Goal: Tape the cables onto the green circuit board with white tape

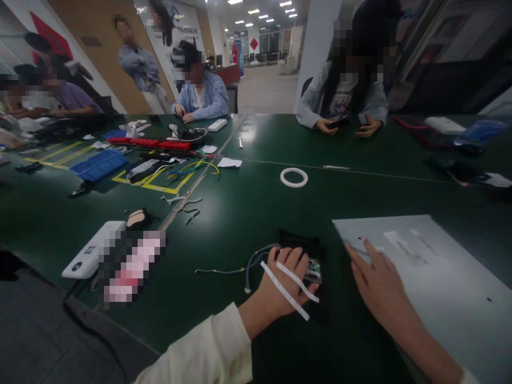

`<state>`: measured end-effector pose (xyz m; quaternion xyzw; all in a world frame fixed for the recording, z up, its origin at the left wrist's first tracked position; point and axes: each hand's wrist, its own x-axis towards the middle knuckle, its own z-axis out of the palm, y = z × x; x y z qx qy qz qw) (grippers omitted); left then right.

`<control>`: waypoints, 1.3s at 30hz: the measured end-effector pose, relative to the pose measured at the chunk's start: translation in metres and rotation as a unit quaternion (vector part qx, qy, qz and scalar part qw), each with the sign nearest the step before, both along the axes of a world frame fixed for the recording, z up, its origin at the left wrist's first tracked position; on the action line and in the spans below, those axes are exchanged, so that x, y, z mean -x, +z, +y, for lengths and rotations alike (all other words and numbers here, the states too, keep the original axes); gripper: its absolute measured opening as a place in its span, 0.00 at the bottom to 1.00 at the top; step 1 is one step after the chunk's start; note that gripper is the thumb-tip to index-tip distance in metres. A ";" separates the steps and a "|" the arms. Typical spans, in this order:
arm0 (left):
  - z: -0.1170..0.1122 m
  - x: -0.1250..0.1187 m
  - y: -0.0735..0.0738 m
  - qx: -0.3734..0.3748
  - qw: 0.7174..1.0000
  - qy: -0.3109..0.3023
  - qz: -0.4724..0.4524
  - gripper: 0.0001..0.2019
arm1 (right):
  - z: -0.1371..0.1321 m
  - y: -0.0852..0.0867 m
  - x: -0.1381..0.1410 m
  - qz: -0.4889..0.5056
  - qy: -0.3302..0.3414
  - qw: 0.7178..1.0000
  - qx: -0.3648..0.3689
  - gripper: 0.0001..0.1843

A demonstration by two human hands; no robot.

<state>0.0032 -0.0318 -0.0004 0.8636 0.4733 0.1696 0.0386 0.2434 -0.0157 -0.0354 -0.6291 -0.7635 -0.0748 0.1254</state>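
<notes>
Near the front of the green table, my left hand [286, 282] is curled over a small device with a green circuit board [314, 268]. Two white strips [286, 292] lie across the back of that hand. A black, soft-looking piece [298, 237] shows behind and under the device, and grey cables [253, 264] run out to the left. My fingers cover most of the device. My right hand [378, 282] rests on the left edge of a pale flat panel [448, 288], fingers stretched out and holding nothing.
A white ring-shaped roll [294, 172] lies beyond my hands. To the left are a white power bank [94, 253], scraps [192, 213], a blue tray [99, 164], coloured wires [196, 168] and a small wrench [240, 143]. People sit across the table [256, 213].
</notes>
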 end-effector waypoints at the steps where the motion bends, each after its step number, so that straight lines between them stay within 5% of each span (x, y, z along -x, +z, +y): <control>1: 0.000 0.000 -0.002 0.004 1.000 0.001 -0.003 0.25 | -0.002 -0.001 0.001 0.003 -0.004 1.000 0.002 0.27; 33: -0.008 -0.001 0.005 -0.133 0.991 -0.017 -0.025 0.17 | -0.023 0.015 0.020 0.048 0.031 0.998 0.007 0.23; 39: 0.024 -0.014 0.025 -0.123 0.991 -0.035 -0.041 0.18 | -0.025 0.013 0.028 0.096 0.057 0.994 0.001 0.23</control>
